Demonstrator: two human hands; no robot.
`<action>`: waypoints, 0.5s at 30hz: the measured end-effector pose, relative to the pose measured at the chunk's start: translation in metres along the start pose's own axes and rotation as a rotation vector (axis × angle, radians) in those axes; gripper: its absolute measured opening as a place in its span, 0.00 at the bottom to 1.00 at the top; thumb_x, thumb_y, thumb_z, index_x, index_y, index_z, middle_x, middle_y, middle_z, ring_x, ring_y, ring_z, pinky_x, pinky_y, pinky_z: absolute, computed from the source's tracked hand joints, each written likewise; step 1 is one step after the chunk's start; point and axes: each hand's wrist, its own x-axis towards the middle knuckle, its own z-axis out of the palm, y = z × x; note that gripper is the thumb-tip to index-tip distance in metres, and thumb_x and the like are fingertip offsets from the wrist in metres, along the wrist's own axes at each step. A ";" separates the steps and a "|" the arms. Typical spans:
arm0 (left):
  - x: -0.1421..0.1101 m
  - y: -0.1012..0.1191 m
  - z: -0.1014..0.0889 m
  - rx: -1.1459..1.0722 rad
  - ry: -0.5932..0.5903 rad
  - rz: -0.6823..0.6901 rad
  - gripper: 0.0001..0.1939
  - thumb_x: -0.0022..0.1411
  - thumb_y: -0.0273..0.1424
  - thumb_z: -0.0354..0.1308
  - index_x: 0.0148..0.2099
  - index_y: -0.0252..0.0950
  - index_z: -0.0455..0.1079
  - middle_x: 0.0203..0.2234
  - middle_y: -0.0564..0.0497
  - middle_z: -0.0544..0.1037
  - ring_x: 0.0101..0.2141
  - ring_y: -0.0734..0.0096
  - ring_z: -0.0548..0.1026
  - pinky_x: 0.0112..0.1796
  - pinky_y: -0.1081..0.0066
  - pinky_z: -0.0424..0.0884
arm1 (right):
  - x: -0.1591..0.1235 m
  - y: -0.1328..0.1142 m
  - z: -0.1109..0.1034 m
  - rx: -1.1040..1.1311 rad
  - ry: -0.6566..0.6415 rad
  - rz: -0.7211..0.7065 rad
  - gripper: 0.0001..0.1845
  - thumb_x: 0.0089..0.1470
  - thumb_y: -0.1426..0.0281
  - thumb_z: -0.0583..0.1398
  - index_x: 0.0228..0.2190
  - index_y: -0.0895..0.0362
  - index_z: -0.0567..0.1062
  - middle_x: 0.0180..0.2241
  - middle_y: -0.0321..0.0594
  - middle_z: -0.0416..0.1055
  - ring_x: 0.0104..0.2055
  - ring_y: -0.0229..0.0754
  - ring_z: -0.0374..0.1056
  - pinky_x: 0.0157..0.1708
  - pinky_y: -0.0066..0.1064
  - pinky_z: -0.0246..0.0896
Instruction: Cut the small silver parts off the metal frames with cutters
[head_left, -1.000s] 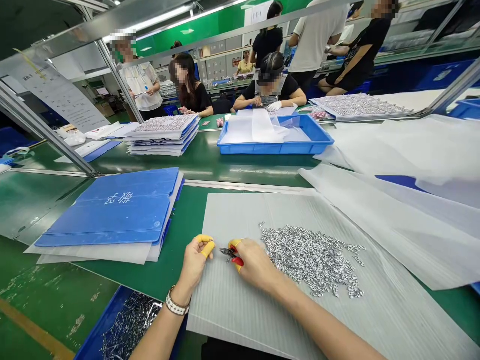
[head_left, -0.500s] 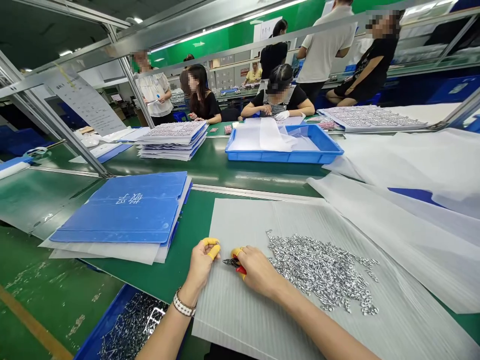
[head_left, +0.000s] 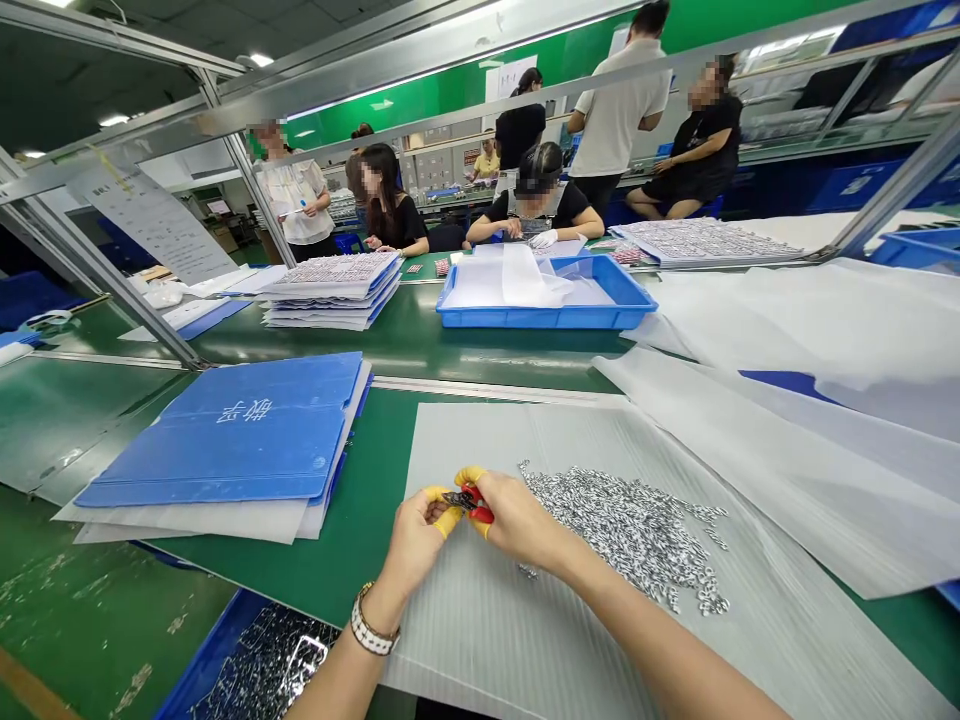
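My right hand [head_left: 517, 520], with yellow finger cots, is closed round small red-handled cutters [head_left: 466, 502] whose dark jaws point left. My left hand [head_left: 416, 540], also wearing yellow cots, pinches at the jaw tips; whatever tiny part it holds is too small to make out. Both hands hover over a white corrugated sheet [head_left: 525, 640]. Just right of them lies a heap of small silvery metal parts [head_left: 630, 525]. A metal watch sits on my left wrist.
A stack of blue and white boards [head_left: 240, 430] lies left. A blue bin of metal strips [head_left: 247, 660] sits at the near edge. White foam sheets [head_left: 787, 440] spread right. Behind are a blue tray [head_left: 540, 315], stacked part trays [head_left: 330, 285] and several seated and standing people.
My two hands have come together: the left moved right until its fingertips met the cutter jaws. The right hand lifted slightly. The camera view shifted a little.
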 end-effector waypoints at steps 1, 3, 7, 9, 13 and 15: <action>0.001 -0.001 0.002 -0.004 0.003 0.001 0.09 0.47 0.30 0.67 0.34 0.34 0.76 0.31 0.46 0.80 0.32 0.65 0.76 0.37 0.67 0.69 | -0.001 0.001 0.001 0.039 0.021 0.007 0.17 0.46 0.80 0.55 0.39 0.55 0.67 0.32 0.38 0.72 0.32 0.40 0.67 0.30 0.28 0.55; 0.002 -0.003 0.004 -0.018 0.021 -0.002 0.10 0.47 0.31 0.67 0.34 0.34 0.75 0.31 0.46 0.80 0.33 0.65 0.76 0.38 0.67 0.69 | -0.002 0.005 0.004 0.147 0.097 0.043 0.16 0.46 0.79 0.55 0.39 0.55 0.67 0.34 0.38 0.72 0.32 0.39 0.68 0.31 0.29 0.57; 0.005 -0.009 0.011 -0.064 0.100 -0.013 0.11 0.48 0.34 0.66 0.33 0.35 0.74 0.30 0.48 0.79 0.33 0.67 0.75 0.37 0.69 0.70 | -0.006 0.011 0.016 0.460 0.259 0.167 0.17 0.48 0.73 0.58 0.43 0.54 0.65 0.36 0.38 0.74 0.33 0.39 0.69 0.35 0.32 0.63; 0.005 -0.010 0.015 -0.088 0.130 -0.019 0.12 0.48 0.35 0.66 0.34 0.35 0.74 0.30 0.48 0.78 0.33 0.67 0.75 0.36 0.69 0.70 | -0.007 0.013 0.021 0.579 0.291 0.202 0.18 0.48 0.71 0.59 0.43 0.54 0.65 0.35 0.38 0.74 0.33 0.39 0.69 0.36 0.33 0.65; 0.004 -0.010 0.022 -0.117 0.132 -0.039 0.13 0.46 0.35 0.68 0.33 0.34 0.74 0.30 0.48 0.78 0.33 0.68 0.75 0.36 0.70 0.70 | -0.010 0.016 0.027 0.702 0.343 0.199 0.16 0.48 0.71 0.57 0.42 0.55 0.66 0.34 0.38 0.72 0.35 0.40 0.69 0.37 0.33 0.65; 0.003 -0.009 0.023 -0.124 0.116 -0.047 0.13 0.45 0.35 0.68 0.33 0.34 0.75 0.30 0.47 0.79 0.33 0.67 0.76 0.36 0.69 0.70 | -0.010 0.017 0.027 0.724 0.334 0.180 0.17 0.48 0.71 0.57 0.42 0.55 0.66 0.34 0.38 0.72 0.35 0.39 0.69 0.36 0.33 0.65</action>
